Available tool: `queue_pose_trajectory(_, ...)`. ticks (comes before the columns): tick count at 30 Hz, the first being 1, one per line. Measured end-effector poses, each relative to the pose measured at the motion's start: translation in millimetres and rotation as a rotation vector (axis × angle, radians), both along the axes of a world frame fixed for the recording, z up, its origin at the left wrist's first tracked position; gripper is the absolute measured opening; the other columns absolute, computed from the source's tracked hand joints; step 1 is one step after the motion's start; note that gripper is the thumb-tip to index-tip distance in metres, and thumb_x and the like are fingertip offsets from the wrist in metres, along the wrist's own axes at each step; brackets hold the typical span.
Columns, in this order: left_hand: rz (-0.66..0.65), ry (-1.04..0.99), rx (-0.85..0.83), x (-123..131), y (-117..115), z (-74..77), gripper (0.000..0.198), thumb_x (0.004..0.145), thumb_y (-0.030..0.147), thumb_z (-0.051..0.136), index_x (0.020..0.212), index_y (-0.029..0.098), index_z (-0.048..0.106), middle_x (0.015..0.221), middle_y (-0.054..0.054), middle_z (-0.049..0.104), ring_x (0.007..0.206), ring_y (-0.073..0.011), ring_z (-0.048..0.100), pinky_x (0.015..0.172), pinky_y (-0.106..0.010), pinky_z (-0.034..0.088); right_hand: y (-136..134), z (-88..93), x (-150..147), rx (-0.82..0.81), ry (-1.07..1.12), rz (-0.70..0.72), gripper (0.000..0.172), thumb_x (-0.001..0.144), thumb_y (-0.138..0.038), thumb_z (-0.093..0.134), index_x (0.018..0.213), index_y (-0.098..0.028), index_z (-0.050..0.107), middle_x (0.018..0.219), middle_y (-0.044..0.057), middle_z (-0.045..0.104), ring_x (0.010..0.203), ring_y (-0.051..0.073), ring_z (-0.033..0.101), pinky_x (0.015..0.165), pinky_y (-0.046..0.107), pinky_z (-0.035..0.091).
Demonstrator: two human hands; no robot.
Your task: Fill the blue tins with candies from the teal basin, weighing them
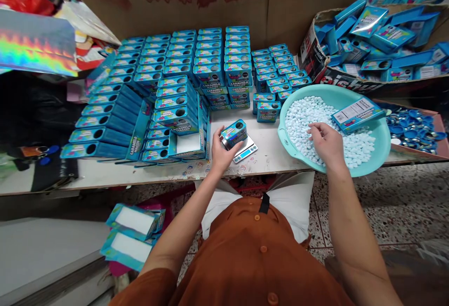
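My left hand is wrapped round a small blue candy box with a dark round hole in its top. The box is on or just above a small digital scale with a lit display. Over the turquoise basin is my right hand, its fingers curled together near the white candies. Whatever those fingers may hold is hidden. A larger blue candy pack leans in the basin, just beyond my right hand.
Rows of blue candy boxes stand stacked at the back and left of the table. Behind the basin, a cardboard carton holds a pile of blue packs. Blue round caps fill a tray at right. Open display boxes lie low at left.
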State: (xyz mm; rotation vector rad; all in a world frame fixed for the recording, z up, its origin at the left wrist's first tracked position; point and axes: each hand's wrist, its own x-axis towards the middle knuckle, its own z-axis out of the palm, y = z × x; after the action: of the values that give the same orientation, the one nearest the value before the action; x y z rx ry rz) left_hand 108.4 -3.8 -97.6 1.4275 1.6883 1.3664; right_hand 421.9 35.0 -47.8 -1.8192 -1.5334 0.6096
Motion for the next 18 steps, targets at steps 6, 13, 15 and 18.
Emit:
queue_pose_trajectory(6, 0.018, 0.027, -0.039, 4, 4, 2.5, 0.063, 0.073, 0.035, 0.075, 0.128, 0.021, 0.048, 0.126, -0.01, 0.056, 0.108, -0.0218, 0.06, 0.094, -0.035, 0.049, 1, -1.3, 2, -0.003, -0.043, 0.002, 0.031, 0.086, -0.042, 0.049, 0.096, -0.021, 0.069, 0.087, 0.004, 0.073, 0.074, 0.02, 0.065, 0.073, 0.033, 0.048)
queue_pose_trajectory(13, -0.085, 0.337, 0.161, 1, -27, 44.4, 0.035, 0.08, 0.029, 0.07, 0.112, 0.022, 0.059, 0.107, -0.006, 0.065, 0.103, -0.0215, 0.06, 0.093, -0.037, 0.048, 1, -7.4, 7, -0.035, -0.023, -0.007, 0.033, 0.085, -0.046, 0.05, 0.097, -0.022, 0.069, 0.086, 0.004, 0.073, 0.073, 0.02, 0.068, 0.074, 0.032, 0.048)
queue_pose_trajectory(15, -0.058, 0.369, 0.208, -11, -42, 64.0, 0.038, 0.08, 0.03, 0.07, 0.115, 0.024, 0.058, 0.11, -0.006, 0.065, 0.104, -0.0218, 0.061, 0.094, -0.038, 0.049, 2, -8.8, 9, -0.048, -0.034, -0.005, 0.034, 0.085, -0.047, 0.05, 0.098, -0.023, 0.069, 0.087, 0.005, 0.074, 0.073, 0.021, 0.068, 0.075, 0.033, 0.049)
queue_pose_trajectory(18, 0.113, 0.35, 0.278, -45, -57, 89.2, 0.046, 0.076, 0.031, 0.074, 0.118, 0.025, 0.056, 0.114, -0.006, 0.063, 0.105, -0.022, 0.061, 0.095, -0.037, 0.05, 2, -9.3, 10, -0.062, -0.05, -0.013, 0.034, 0.084, -0.048, 0.05, 0.098, -0.024, 0.069, 0.089, 0.005, 0.075, 0.075, 0.023, 0.069, 0.075, 0.035, 0.049)
